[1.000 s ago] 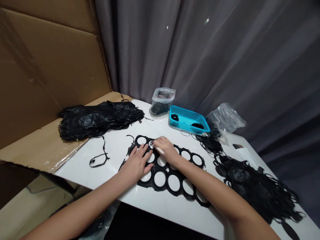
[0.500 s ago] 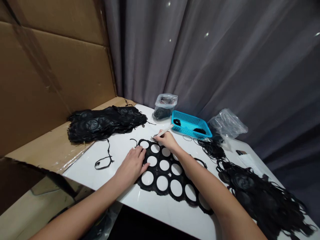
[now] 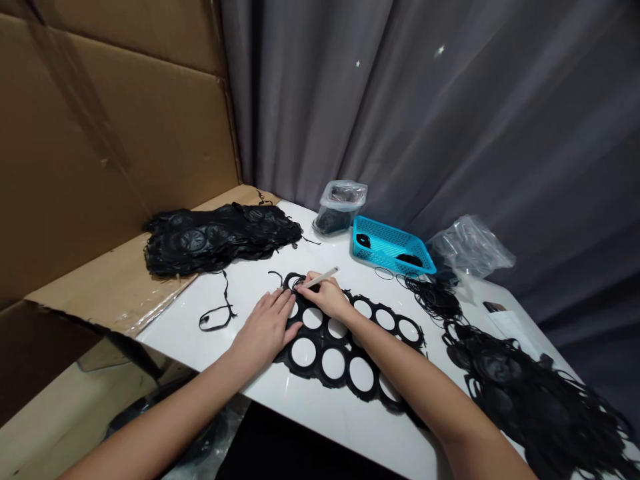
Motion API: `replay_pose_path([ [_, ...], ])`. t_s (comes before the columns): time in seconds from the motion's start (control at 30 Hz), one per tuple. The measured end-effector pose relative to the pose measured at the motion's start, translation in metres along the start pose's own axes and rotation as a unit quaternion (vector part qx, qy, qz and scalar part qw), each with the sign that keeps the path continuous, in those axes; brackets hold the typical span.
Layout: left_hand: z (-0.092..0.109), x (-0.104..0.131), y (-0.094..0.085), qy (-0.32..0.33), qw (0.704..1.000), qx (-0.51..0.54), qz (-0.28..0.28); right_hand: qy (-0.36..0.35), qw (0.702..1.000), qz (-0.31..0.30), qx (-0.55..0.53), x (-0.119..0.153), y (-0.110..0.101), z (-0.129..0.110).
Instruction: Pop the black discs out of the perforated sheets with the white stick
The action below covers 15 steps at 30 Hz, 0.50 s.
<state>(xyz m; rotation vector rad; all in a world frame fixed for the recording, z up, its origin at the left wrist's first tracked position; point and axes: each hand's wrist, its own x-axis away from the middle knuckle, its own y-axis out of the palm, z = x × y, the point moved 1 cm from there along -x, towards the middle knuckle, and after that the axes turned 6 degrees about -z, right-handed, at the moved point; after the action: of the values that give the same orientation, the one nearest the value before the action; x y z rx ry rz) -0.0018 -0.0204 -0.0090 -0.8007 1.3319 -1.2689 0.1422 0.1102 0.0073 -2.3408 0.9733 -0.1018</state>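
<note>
A black rubbery sheet point(image 3: 319, 357) with rows of large round holes lies on the white table in front of me. My left hand point(image 3: 266, 323) rests on its left end, fingers extended and palm down. My right hand point(image 3: 324, 295) pinches a white pen-shaped tool point(image 3: 323, 277), held slantwise. The tool's lower end is at the sheet's far left corner, close to my left fingertips. Thin black strands show around that end; fingers partly hide them, and I cannot tell whether the tool touches them. My right forearm covers part of the sheet.
A black stack of similar sheets point(image 3: 220, 239) lies back left, near a looped black strip point(image 3: 215, 319). Behind stand a clear bag point(image 3: 344, 197) and a blue basket point(image 3: 393, 248) holding black rings. Thin black rings point(image 3: 435, 299) and a black scrap pile point(image 3: 530, 387) lie right.
My right hand has come nearer, bringing the tool's end from beyond the sheet's far edge to its far left corner. My left hand stays on the sheet. The view has shifted slightly.
</note>
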Motion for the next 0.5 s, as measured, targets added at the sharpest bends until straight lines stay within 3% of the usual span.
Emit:
replay_pose_path([
  [0.17, -0.001, 0.0, 0.003, -0.002, 1.0, 0.017, 0.005, -0.044, 0.998, -0.009, 0.033, 0.001, 0.003, 0.002],
  [0.37, -0.003, 0.0, 0.009, 0.014, 1.0, 0.018, 0.014, -0.143, 0.956, -0.062, 0.25, 0.001, 0.009, 0.004],
  [0.43, -0.003, -0.001, 0.008, 0.016, 1.0, 0.016, 0.009, -0.105, 0.958, -0.032, 0.266, -0.011, -0.001, 0.006],
  [0.5, -0.003, -0.001, 0.007, 0.009, 0.999, 0.033, 0.001, -0.026, 0.969, 0.05, 0.241, -0.027, -0.021, 0.009],
])
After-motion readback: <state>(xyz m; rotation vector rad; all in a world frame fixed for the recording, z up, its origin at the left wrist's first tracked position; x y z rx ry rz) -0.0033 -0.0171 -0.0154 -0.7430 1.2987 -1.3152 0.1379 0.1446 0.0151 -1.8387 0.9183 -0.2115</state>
